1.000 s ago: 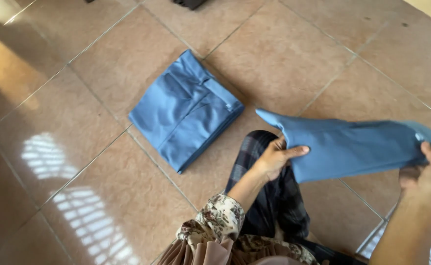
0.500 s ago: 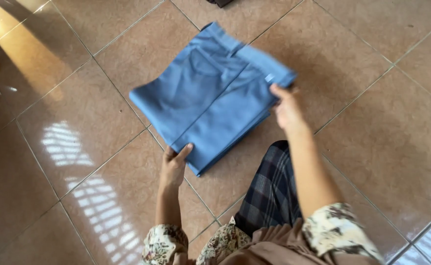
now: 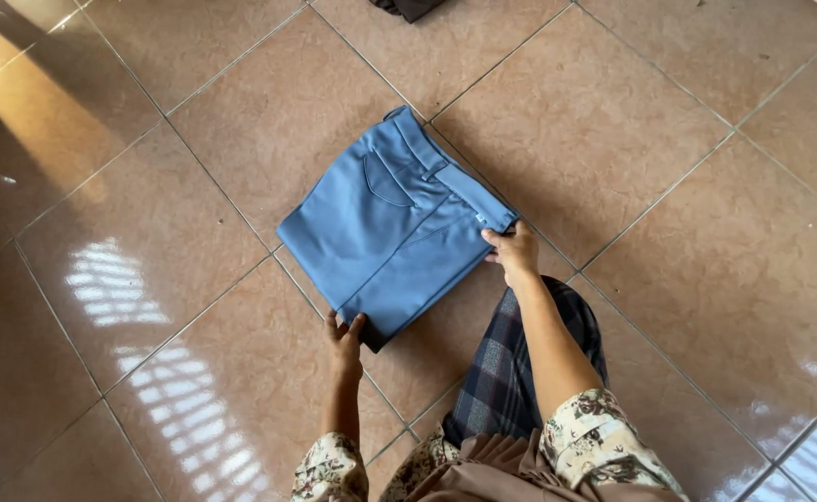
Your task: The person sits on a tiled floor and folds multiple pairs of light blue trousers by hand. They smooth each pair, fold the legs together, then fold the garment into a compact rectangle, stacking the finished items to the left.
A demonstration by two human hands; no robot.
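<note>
Folded blue trousers (image 3: pixel 395 223) lie in a stack on the tiled floor, waistband and a back pocket facing up. My left hand (image 3: pixel 344 336) grips the stack's near bottom corner, fingers curled on its edge. My right hand (image 3: pixel 513 253) holds the right corner by the waistband. Both arms wear floral-patterned sleeves.
My knee in dark plaid cloth (image 3: pixel 520 363) rests on the floor just below the trousers. A dark item (image 3: pixel 408 7) lies at the top edge of the view. Glossy brown tiles (image 3: pixel 669 121) with sunlight patches surround everything.
A second blue piece that I held up at the right a second ago now lies on the folded stack. Both hands have moved onto the stack's corners and the view has shifted.
</note>
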